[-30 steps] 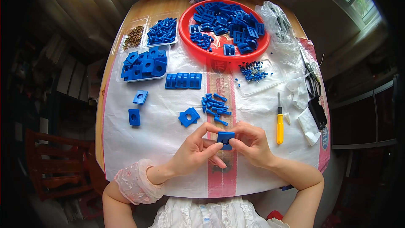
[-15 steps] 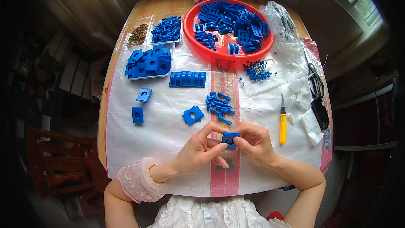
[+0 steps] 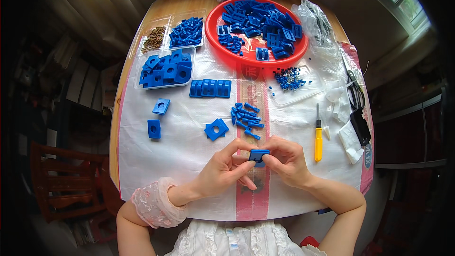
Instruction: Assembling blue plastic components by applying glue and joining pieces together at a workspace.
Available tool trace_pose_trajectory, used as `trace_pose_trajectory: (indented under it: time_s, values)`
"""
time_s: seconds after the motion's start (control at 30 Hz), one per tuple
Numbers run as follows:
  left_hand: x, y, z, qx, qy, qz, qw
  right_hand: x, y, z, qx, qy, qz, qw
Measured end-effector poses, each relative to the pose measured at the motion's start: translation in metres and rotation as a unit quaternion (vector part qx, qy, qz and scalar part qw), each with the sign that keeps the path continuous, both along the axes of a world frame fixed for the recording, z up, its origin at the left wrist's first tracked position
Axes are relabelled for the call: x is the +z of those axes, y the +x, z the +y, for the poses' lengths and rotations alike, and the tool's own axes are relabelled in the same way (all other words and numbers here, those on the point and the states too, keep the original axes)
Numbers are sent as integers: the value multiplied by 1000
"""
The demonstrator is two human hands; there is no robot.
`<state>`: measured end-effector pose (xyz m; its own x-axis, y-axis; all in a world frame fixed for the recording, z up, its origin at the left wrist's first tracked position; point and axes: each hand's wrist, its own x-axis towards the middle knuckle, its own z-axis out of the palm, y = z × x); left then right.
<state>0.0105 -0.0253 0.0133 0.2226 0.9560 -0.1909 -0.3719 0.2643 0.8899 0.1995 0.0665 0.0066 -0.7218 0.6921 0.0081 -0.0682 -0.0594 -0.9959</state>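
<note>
Between my two hands, over the near middle of the table, is a small blue plastic block (image 3: 258,154). My left hand (image 3: 231,163) pinches its left side with thumb and fingers, the lower fingers curled beneath. On the opposite side my right hand (image 3: 287,161) grips the block with thumb and forefinger. My fingertips cover part of it. Just beyond my hands lie several blue pegs (image 3: 247,118) in a loose pile. To their left, flat blue plates with round holes (image 3: 216,129) lie stacked askew. Two blue pieces, one a holed block (image 3: 161,106), the other a block (image 3: 154,129), lie farther left.
A red basin (image 3: 211,35) full of blue parts stands at the back. Clear trays hold holed blue plates (image 3: 166,68), blue pegs (image 3: 187,32) and brass-coloured screws (image 3: 154,39). Small blue bits (image 3: 289,79) lie on a clear lid. A yellow-handled screwdriver (image 3: 318,144) and black scissors (image 3: 355,95) are at right.
The blue block has tilted slightly between my fingertips. Both hands keep nearly the same place and grip; the things on the table have not moved.
</note>
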Motion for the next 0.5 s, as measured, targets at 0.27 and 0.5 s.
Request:
trace_pose_trajectory:
  time_s: [0.27,0.5]
  values:
    - [1,3,-3,6,84,108,991,-6,1,2,1,81,-8,997]
    - [-4,1,-3,0,113,136,984,-4,1,2,-3,93,-11,996]
